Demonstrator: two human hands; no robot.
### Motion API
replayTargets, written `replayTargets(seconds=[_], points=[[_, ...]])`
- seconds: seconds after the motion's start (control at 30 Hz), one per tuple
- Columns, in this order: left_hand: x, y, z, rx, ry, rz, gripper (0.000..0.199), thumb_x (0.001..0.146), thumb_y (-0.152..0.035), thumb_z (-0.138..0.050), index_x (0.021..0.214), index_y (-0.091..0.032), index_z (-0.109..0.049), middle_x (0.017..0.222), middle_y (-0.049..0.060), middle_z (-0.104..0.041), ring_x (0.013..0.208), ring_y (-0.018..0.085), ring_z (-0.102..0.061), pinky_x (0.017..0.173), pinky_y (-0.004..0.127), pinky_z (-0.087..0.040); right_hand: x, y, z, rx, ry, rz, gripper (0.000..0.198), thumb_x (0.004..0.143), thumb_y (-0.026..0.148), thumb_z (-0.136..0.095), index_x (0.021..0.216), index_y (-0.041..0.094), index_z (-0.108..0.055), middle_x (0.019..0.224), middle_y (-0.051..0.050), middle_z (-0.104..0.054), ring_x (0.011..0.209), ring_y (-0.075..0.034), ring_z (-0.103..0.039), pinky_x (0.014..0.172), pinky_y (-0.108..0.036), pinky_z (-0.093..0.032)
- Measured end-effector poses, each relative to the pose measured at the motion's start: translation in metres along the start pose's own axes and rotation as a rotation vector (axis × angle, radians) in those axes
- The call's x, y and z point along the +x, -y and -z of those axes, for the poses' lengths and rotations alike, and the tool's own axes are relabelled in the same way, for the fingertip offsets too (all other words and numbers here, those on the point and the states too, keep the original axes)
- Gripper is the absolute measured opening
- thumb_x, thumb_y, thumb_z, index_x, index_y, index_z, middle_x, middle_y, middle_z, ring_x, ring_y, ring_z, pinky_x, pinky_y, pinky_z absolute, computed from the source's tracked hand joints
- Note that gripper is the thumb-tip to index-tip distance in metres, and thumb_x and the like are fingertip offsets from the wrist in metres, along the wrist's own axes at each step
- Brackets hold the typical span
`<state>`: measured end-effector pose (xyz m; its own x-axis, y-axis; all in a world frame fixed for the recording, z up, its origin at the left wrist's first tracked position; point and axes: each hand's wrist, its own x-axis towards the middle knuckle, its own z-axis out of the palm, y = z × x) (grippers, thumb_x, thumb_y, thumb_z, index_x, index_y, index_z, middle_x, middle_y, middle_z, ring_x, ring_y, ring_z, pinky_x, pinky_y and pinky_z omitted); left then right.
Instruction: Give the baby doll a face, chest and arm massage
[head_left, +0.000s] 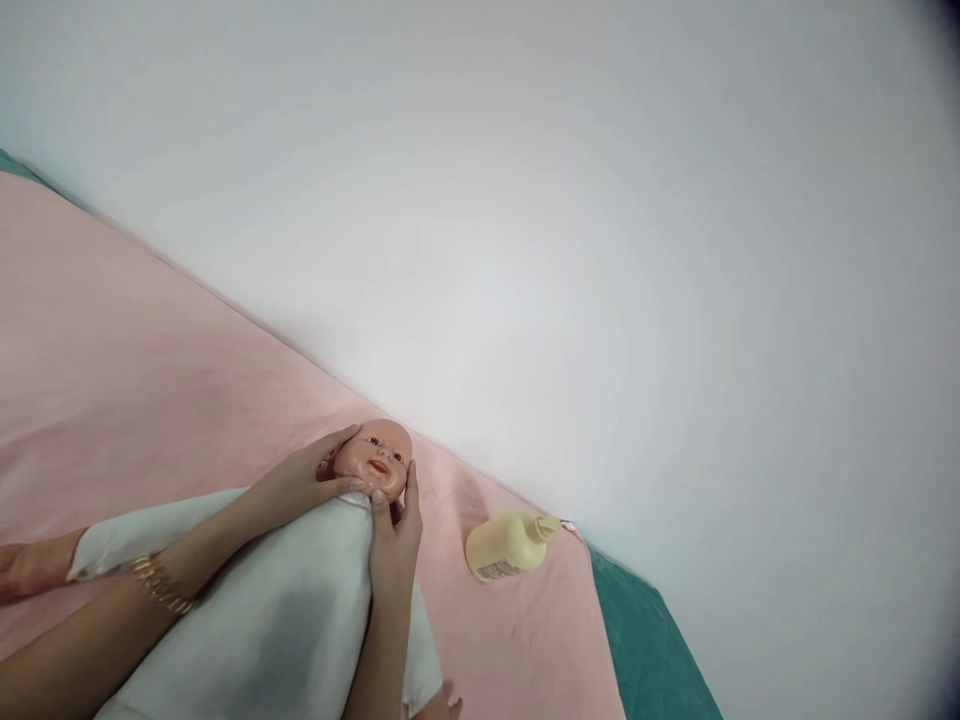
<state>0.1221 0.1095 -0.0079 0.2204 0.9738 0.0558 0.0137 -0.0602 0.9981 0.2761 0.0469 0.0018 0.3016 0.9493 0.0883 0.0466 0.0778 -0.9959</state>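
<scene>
A baby doll lies on a pink sheet [150, 360], dressed in a white garment [285, 610], its head [375, 455] close to the white wall. My left hand [300, 480] cups the side of the doll's head, thumb under its chin. My right hand [396, 535] reaches up over the doll's chest, fingertips touching the chin and cheek. A gold bracelet [161, 585] is on my left wrist. One doll arm [30, 565] sticks out at the left edge.
A pale yellow pump bottle [510, 545] lies on its side on the pink sheet to the right of the doll. A teal sheet [645, 650] shows beyond the pink one at lower right. The white wall [562, 250] fills the upper view.
</scene>
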Motion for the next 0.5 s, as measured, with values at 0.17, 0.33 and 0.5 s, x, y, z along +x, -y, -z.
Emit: replayTargets(seconds=[0.17, 0.33, 0.5], points=[[0.001, 0.000, 0.009, 0.106, 0.100, -0.039, 0.077, 0.079, -0.054, -0.065, 0.147, -0.027, -0.039, 0.148, 0.004, -0.044, 0.134, 0.033, -0.041, 0.112, 0.041, -0.034, -0.001, 0.000, 0.008, -0.009, 0.070, 0.004, 0.070, 0.091, 0.045, -0.057, 0.150, 0.021, -0.028, 0.152, -0.007, -0.037, 0.134, -0.022, -0.043, 0.110, -0.037, -0.037], [-0.001, -0.002, 0.013, 0.245, 0.176, -0.096, 0.075, 0.088, -0.063, -0.047, 0.151, -0.026, -0.029, 0.152, 0.004, -0.036, 0.139, 0.030, -0.035, 0.115, 0.043, -0.029, -0.002, 0.002, 0.012, -0.012, 0.105, -0.026, 0.071, 0.091, 0.048, -0.056, 0.151, 0.022, -0.027, 0.151, -0.007, -0.038, 0.134, -0.021, -0.043, 0.109, -0.036, -0.038], [0.005, 0.015, 0.008, 0.240, 0.129, -0.120, 0.079, 0.085, -0.063, -0.052, 0.150, -0.024, -0.029, 0.148, 0.008, -0.043, 0.130, 0.032, -0.047, 0.105, 0.040, -0.045, -0.001, 0.002, 0.004, 0.030, 0.080, -0.011, 0.084, 0.081, 0.042, -0.069, 0.151, 0.018, -0.029, 0.144, -0.011, -0.048, 0.127, -0.026, -0.051, 0.104, -0.040, -0.045]])
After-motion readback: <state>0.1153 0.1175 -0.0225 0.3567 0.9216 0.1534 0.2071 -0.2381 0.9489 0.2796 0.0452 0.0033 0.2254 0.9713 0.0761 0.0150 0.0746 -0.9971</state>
